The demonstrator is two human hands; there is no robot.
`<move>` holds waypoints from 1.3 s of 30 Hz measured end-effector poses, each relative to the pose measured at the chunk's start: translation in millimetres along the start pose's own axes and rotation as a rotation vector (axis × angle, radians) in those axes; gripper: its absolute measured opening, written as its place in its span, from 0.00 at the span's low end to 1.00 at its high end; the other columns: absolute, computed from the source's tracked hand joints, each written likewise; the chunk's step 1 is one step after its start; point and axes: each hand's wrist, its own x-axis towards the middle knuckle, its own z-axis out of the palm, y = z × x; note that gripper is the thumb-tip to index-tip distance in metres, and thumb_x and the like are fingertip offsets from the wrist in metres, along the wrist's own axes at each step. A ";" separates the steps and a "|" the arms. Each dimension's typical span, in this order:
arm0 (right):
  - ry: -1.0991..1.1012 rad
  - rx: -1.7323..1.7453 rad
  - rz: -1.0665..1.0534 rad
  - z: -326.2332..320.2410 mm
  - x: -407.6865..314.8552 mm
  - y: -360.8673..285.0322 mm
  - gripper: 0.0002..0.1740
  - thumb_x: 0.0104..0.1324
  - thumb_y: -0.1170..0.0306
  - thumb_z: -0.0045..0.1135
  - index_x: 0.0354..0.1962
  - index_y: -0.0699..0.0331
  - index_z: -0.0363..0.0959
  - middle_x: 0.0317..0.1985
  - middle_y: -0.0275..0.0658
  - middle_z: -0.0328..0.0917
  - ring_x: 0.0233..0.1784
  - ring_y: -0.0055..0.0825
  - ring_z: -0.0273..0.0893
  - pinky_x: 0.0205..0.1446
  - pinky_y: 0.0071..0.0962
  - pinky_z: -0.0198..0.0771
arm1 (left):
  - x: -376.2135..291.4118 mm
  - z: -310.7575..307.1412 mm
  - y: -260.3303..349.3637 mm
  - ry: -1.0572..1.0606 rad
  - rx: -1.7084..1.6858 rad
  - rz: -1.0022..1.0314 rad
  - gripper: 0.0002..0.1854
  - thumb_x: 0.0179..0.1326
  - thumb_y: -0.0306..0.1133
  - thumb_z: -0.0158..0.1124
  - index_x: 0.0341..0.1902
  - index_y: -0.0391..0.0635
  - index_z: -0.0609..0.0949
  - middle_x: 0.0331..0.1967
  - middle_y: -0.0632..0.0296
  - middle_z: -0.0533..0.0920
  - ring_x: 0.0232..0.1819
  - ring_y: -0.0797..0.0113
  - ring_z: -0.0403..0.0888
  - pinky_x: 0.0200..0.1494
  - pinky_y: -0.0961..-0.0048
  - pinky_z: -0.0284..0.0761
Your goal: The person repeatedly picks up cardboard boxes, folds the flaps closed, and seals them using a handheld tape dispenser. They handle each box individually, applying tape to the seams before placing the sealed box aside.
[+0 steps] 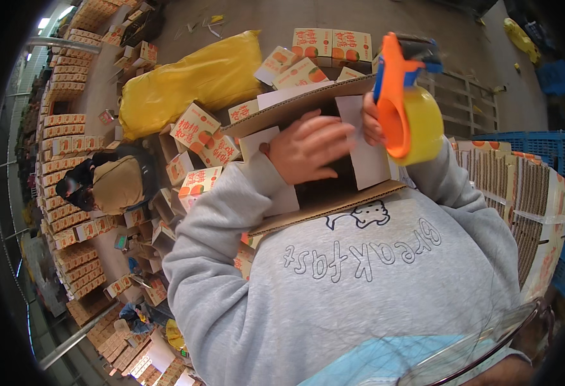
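Before me is a cardboard box (311,91) with its top open and its flaps standing up. My left hand (309,147), slightly blurred, reaches across the opening with fingers apart and nothing in it. Its wrist is by a white end flap (282,200). My right hand (372,121) grips an orange and blue tape dispenser (392,111) at the opposite end of the box. A large roll of yellow tape (424,125) sits on the dispenser and hides part of that hand. The other white end flap (367,164) leans inward below it.
Printed fruit cartons (198,128) crowd the left and far side. Beyond them lies a yellow plastic sack (191,77). Flattened cardboard (523,207) is stacked on my right, beside blue crates (543,142). A person (118,183) bends among cartons at left.
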 end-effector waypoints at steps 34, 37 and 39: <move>0.206 -1.732 -0.123 65.4 14.3 -2.6 0.42 0.43 0.68 0.76 0.54 0.63 0.60 0.44 0.43 0.69 0.45 0.34 0.72 0.49 0.30 0.69 | -89.9 5.4 12.2 0.284 0.440 -0.909 0.26 0.67 0.38 0.50 0.67 0.43 0.68 0.68 0.49 0.65 0.70 0.49 0.60 0.69 0.58 0.58; 0.224 -1.826 -0.115 55.9 7.9 4.3 0.42 0.41 0.67 0.78 0.51 0.61 0.60 0.41 0.44 0.70 0.41 0.39 0.73 0.47 0.33 0.70 | -87.2 -4.1 24.4 0.681 0.400 -0.832 0.23 0.68 0.44 0.51 0.60 0.42 0.72 0.57 0.49 0.73 0.59 0.54 0.71 0.60 0.63 0.67; 0.224 -1.765 -0.154 51.6 4.0 7.5 0.40 0.42 0.68 0.77 0.50 0.61 0.60 0.40 0.44 0.70 0.40 0.39 0.73 0.46 0.33 0.69 | -85.8 -10.9 33.5 0.861 -0.259 -0.882 0.22 0.69 0.47 0.52 0.54 0.41 0.74 0.46 0.54 0.76 0.47 0.62 0.76 0.49 0.70 0.71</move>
